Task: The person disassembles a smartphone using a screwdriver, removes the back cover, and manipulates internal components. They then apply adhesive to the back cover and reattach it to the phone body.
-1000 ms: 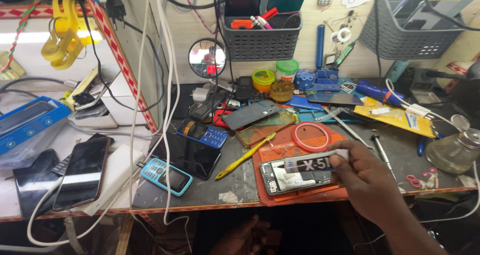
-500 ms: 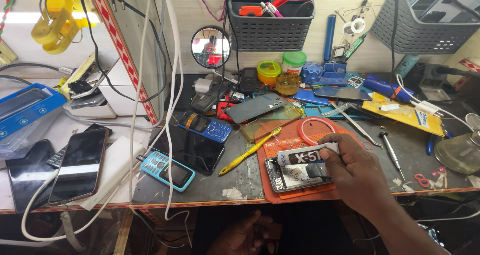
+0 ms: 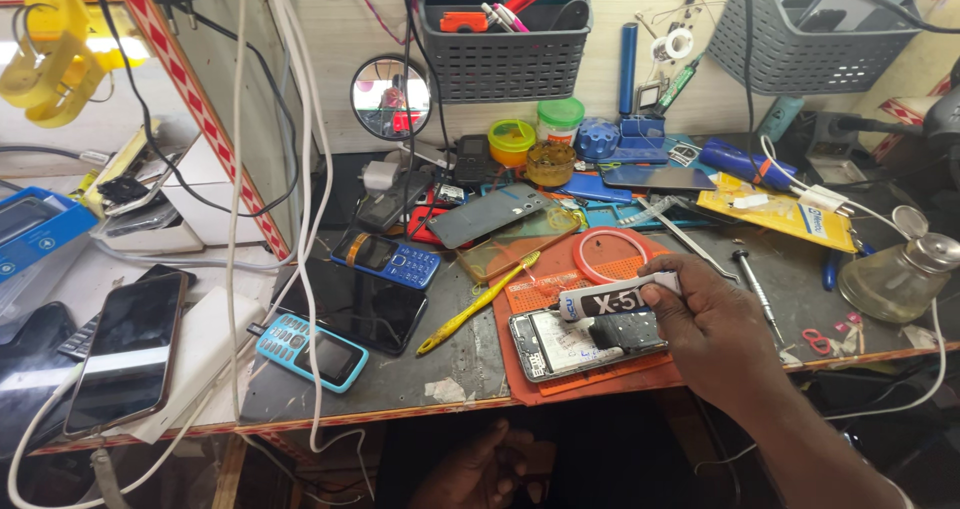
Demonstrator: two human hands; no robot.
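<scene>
My right hand (image 3: 712,327) grips a grey and black glue tube (image 3: 607,300), held sideways with its tip pointing left. Just below the tube, an opened phone (image 3: 570,341) with its back off lies on the orange work mat (image 3: 520,299). A small dark part rests on the phone near my fingers. My left hand (image 3: 478,465) hangs below the bench edge, fingers loosely curled, with nothing visible in it.
A yellow toothbrush (image 3: 478,303), a red ring (image 3: 609,254), a blue keypad phone (image 3: 386,258), a teal keypad phone (image 3: 310,350) and a dark smartphone (image 3: 355,306) crowd the bench. A glass bottle (image 3: 895,274) stands right. White cables (image 3: 310,219) hang at the left.
My right hand has brought the glue tube lower and nearer to the opened phone. The view has shifted slightly. My left hand stays under the bench.
</scene>
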